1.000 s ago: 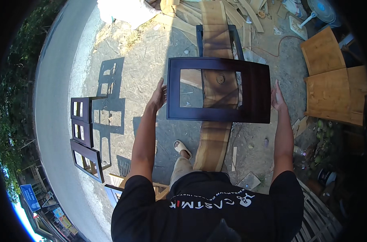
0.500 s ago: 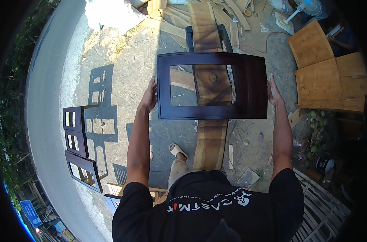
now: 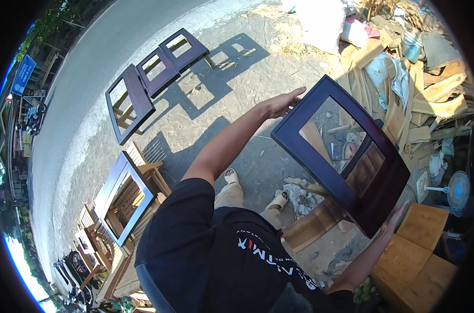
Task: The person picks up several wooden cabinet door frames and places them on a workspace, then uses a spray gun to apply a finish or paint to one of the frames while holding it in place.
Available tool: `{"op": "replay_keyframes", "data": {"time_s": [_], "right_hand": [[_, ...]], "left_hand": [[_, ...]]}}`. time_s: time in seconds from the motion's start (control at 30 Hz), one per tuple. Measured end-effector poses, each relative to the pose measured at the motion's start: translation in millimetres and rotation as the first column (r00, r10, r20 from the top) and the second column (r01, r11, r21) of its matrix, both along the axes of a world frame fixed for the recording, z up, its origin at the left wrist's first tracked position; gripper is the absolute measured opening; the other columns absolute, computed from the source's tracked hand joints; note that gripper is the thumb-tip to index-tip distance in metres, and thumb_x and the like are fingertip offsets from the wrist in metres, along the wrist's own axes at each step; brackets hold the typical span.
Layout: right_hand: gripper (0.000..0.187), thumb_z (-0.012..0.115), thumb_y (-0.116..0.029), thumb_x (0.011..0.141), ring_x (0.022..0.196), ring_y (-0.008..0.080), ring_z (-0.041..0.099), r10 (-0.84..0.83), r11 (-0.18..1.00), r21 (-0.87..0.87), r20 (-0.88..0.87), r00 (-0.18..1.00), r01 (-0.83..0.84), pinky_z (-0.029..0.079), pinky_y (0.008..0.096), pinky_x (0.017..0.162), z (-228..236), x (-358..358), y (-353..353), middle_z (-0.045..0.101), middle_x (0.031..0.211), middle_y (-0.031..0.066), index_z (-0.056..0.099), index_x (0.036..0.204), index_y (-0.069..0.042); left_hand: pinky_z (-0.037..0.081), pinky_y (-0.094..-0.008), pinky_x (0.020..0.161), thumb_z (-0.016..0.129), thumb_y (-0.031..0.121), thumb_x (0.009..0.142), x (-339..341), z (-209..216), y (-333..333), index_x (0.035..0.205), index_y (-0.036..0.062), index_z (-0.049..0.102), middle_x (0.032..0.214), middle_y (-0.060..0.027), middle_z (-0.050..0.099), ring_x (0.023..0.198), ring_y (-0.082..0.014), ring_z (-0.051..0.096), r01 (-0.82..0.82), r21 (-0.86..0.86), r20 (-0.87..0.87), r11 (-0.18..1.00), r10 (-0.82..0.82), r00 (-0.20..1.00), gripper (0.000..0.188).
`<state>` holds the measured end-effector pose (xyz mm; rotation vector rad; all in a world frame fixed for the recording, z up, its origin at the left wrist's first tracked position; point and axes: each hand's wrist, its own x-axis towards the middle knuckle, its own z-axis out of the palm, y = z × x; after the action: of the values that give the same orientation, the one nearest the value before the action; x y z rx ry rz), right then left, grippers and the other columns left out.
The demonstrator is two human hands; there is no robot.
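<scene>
- The dark-stained rectangular wooden frame, open in the middle, is held up in the air on the right of the scene, tilted so one corner points far and left.
- The left hand lies flat against the frame's far left corner, fingers stretched out straight and open, pressing on the edge rather than curled round it.
- The right hand supports the near right edge from below; its fingers are spread along the wood, how far they wrap cannot be told.
- Seen through the frame's opening are pale wooden offcuts on the ground.
- A blue sign stands at the far left beside the grey road.
- Three similar dark frames stand in a row on the concrete far left; another dark frame leans near left on slatted pale wood furniture.
- A heap of scrap planks fills the far right; plywood boxes and a white fan sit near right.
</scene>
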<state>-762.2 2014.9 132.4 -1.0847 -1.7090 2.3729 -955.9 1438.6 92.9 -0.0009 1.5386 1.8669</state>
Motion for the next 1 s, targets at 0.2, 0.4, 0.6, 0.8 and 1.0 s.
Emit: {"op": "replay_keyframes", "data": {"time_s": [0.2,0.4,0.6,0.8,1.0], "right_hand": [[0.109,0.039,-0.087,0.087,0.133,0.0344,0.050,0.068,0.998,-0.009,0.024,0.997,-0.068,0.037,0.0442,0.115,25.2,-63.5,-108.9,0.051,0.147,0.0178,0.047,0.144,0.005],[0.109,0.041,-0.087,0.086,0.129,0.0336,0.053,0.257,0.962,-0.090,-0.021,0.966,-0.257,0.041,0.0441,0.112,37.7,-143.1,-207.3,0.055,0.142,0.0176,0.050,0.141,0.006],[0.107,0.041,-0.085,0.088,0.130,0.0334,0.052,0.389,0.920,-0.040,-0.007,0.921,-0.389,0.040,0.0434,0.112,24.2,-260.9,-276.5,0.055,0.143,0.0178,0.049,0.142,0.007],[0.102,0.038,-0.083,0.091,0.126,0.0327,0.056,0.523,0.852,0.013,-0.080,0.849,-0.524,0.045,0.0423,0.107,-11.3,-442.4,-348.1,0.058,0.139,0.0181,0.051,0.141,0.005],[0.093,0.031,-0.079,0.096,0.094,0.0149,0.066,0.818,0.490,-0.164,-0.252,0.516,-0.856,0.057,0.0298,0.078,16.5,-677.3,-443.2,0.068,0.109,0.0073,0.060,0.129,0.003]], "left_hand": [[0.035,-0.0550,0.114,0.036,0.082,0.091,-4.4,24.8,-127.7,0.153,-0.0135,0.026,0.156,-0.0338,0.031,0.140,-0.0406,0.041,-0.091,-0.011,-0.055,0.996,0.091,0.994,0.114],[0.043,-0.0512,0.108,0.045,0.078,0.092,-23.1,33.0,-242.3,0.153,-0.0103,0.027,0.151,-0.0321,0.037,0.132,-0.0373,0.050,-0.240,0.032,-0.037,0.970,0.241,0.970,0.108],[0.053,-0.0351,0.096,0.049,0.076,0.092,-79.8,7.8,-330.5,0.139,-0.0112,0.049,0.112,-0.0169,0.069,0.105,-0.0152,0.067,-0.356,0.115,0.059,0.927,0.351,0.934,0.099],[0.055,-0.0322,0.080,0.047,0.079,0.091,-184.0,-2.5,-394.3,0.145,-0.0169,0.038,0.131,-0.0263,0.059,0.099,-0.0199,0.064,-0.508,0.071,-0.102,0.859,0.513,0.853,0.110],[0.054,-0.0361,0.074,0.033,0.085,0.090,-276.2,38.1,-448.8,0.136,-0.0037,0.056,0.105,-0.0147,0.068,0.083,-0.0233,0.065,-0.696,0.096,-0.037,0.711,0.702,0.711,0.102]]}}
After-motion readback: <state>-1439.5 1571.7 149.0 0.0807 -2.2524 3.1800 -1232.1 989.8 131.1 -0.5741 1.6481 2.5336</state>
